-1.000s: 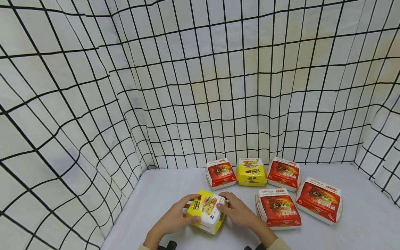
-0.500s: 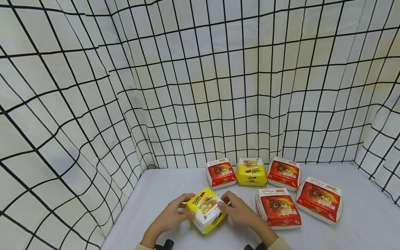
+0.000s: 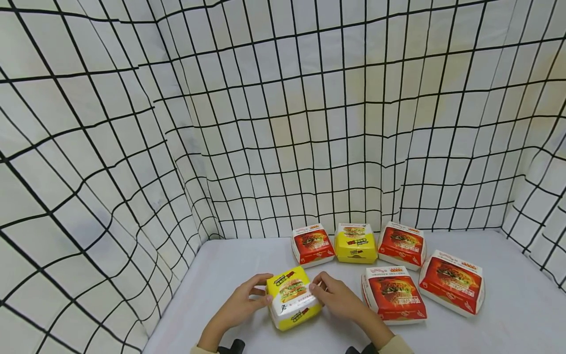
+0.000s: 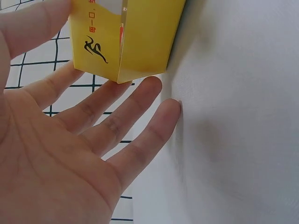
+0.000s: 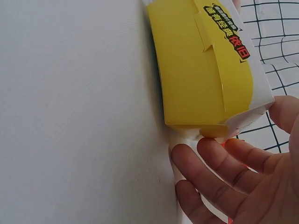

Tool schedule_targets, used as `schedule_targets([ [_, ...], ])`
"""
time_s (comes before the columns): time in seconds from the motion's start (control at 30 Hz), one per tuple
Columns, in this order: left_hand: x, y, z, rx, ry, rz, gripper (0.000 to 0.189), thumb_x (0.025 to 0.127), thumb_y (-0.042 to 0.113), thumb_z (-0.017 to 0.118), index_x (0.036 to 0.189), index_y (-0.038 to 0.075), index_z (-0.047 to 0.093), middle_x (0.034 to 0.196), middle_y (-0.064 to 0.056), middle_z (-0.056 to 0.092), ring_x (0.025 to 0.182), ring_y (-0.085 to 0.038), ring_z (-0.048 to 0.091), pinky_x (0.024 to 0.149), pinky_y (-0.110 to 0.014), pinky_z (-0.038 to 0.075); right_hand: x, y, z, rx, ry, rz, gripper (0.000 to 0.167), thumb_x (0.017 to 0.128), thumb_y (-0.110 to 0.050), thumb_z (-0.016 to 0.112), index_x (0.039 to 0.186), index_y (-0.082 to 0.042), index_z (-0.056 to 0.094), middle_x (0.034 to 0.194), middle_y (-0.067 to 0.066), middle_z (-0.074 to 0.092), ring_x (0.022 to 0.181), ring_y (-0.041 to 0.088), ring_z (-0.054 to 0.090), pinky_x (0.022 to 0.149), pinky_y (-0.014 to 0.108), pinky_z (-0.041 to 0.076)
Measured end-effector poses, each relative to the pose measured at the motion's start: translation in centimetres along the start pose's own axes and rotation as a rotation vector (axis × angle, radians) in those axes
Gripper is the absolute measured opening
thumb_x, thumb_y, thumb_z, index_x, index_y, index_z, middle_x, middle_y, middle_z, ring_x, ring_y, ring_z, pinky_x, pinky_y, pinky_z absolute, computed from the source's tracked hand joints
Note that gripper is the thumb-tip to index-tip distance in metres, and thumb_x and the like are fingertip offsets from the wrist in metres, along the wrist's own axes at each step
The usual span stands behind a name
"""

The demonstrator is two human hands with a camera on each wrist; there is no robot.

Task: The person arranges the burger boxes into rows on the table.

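Note:
On the white table, near its front middle, a yellow-and-white burger box (image 3: 292,297) with a burger picture on its lid sits between both hands. My left hand (image 3: 242,301) holds its left side, thumb and forefinger touching it. In the left wrist view the lower fingers (image 4: 140,140) spread below the box's yellow corner (image 4: 96,51). My right hand (image 3: 338,297) holds the right side, thumb near the lid's edge. The right wrist view shows the box's yellow side panel (image 5: 191,70) and curled fingertips (image 5: 184,156) at its end.
Behind stand a red burger box (image 3: 313,246), a second yellow box (image 3: 355,243) and another red box (image 3: 402,246). Two more red boxes, one nearer (image 3: 393,295) and one farther right (image 3: 452,282), lie beside my right hand. Black-gridded white cloth walls (image 3: 283,147) enclose the table.
Between my hands the yellow burger box has turned clockwise as seen from above, bringing a yellow side panel toward me. My left hand has shifted slightly left; the other boxes have stayed put.

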State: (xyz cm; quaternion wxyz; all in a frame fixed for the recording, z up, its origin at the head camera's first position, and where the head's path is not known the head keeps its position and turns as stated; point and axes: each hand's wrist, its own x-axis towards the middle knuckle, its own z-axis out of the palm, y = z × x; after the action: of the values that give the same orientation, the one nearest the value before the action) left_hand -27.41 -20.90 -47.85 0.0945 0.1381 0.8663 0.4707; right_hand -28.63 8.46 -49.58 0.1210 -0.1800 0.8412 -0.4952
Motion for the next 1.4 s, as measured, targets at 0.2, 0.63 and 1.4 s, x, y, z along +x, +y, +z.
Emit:
schedule_targets([
  [0.2, 0.0, 0.2, 0.0, 0.000, -0.003, 0.004, 0.057, 0.096, 0.031, 0.072, 0.148, 0.018, 0.051, 0.146, -0.018, 0.056, 0.117, -0.031, 0.062, 0.086, -0.052, 0.054, -0.1, 0.0, -0.1, 0.004, -0.008, 0.004, 0.035, 0.104, -0.047, 0.053, 0.116, -0.014, 0.055, 0.084, 0.002, 0.062, 0.075, 0.017, 0.055, 0.062, 0.031, 0.042],
  [0.63, 0.1, 0.2, -0.3, 0.095, 0.075, 0.011, 0.055, 0.098, 0.036, 0.068, 0.146, 0.015, 0.052, 0.139, -0.018, 0.061, 0.118, -0.032, 0.064, 0.091, -0.052, 0.056, -0.6, -0.7, -0.3, 0.014, 0.000, 0.045, 0.034, 0.101, -0.046, 0.060, 0.101, -0.013, 0.054, 0.079, 0.003, 0.061, 0.070, 0.017, 0.054, 0.059, 0.030, 0.041],
  [1.4, 0.0, 0.7, 0.8, 0.071, 0.017, -0.003, 0.059, 0.101, 0.038, 0.063, 0.153, 0.018, 0.045, 0.141, -0.022, 0.060, 0.106, -0.026, 0.068, 0.082, -0.049, 0.056, -0.3, -0.8, -0.3, -0.013, -0.021, 0.077, 0.065, 0.101, -0.048, 0.060, 0.150, -0.009, 0.042, 0.093, 0.004, 0.060, 0.075, 0.019, 0.055, 0.061, 0.032, 0.043],
])
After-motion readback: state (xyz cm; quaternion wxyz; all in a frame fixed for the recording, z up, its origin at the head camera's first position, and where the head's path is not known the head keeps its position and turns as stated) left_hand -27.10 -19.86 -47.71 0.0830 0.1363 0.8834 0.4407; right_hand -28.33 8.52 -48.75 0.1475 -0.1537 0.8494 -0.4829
